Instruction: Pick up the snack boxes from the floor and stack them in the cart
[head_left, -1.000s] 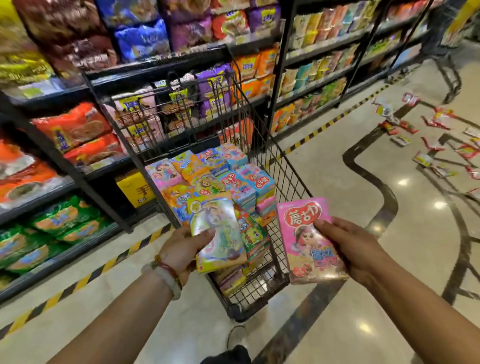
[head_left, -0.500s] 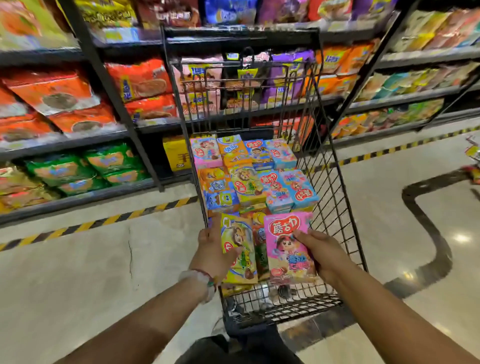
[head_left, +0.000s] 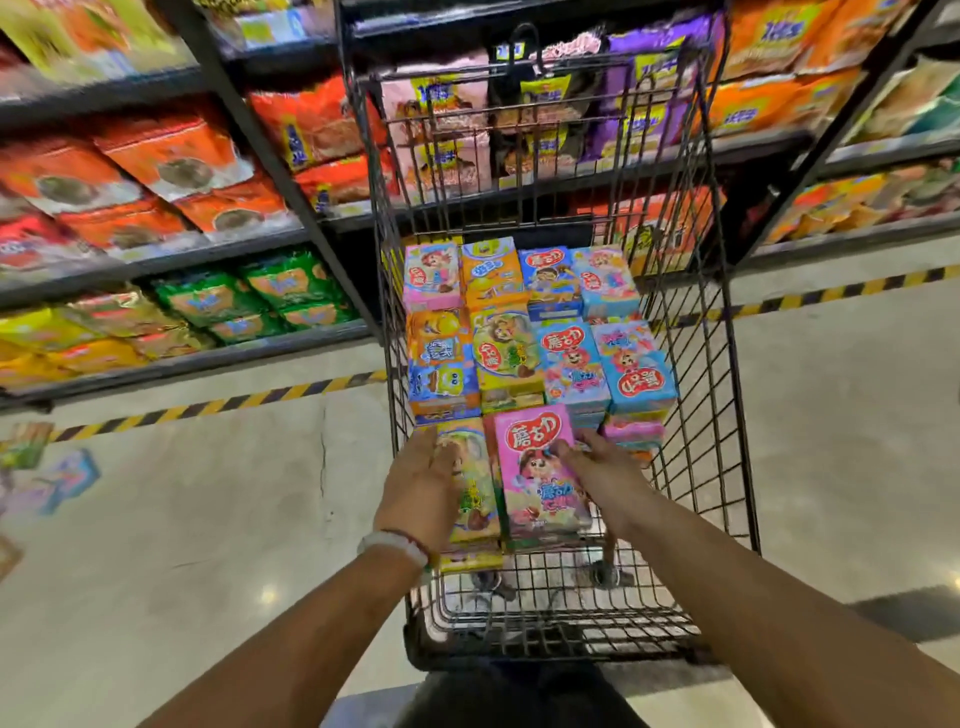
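A black wire cart (head_left: 691, 467) stands in front of me, holding several colourful snack boxes stacked in rows (head_left: 524, 332). My left hand (head_left: 421, 488) holds a yellow-green snack box (head_left: 475, 493) flat on the near-left stack inside the cart. My right hand (head_left: 602, 467) grips a pink snack box (head_left: 537, 467) by its right edge, lying beside the yellow-green one. Both boxes lie face up at the near end of the rows.
Dark shelving (head_left: 249, 130) full of snack bags runs behind and left of the cart. A yellow-black stripe (head_left: 218, 405) marks the floor along the shelves. A few loose boxes (head_left: 67, 478) lie on the pale floor at the far left. The cart's near end shows bare mesh (head_left: 545, 597).
Both hands moved forward and down into the cart with their boxes, which now lie on the stacks. My view swung left and closer to the cart.
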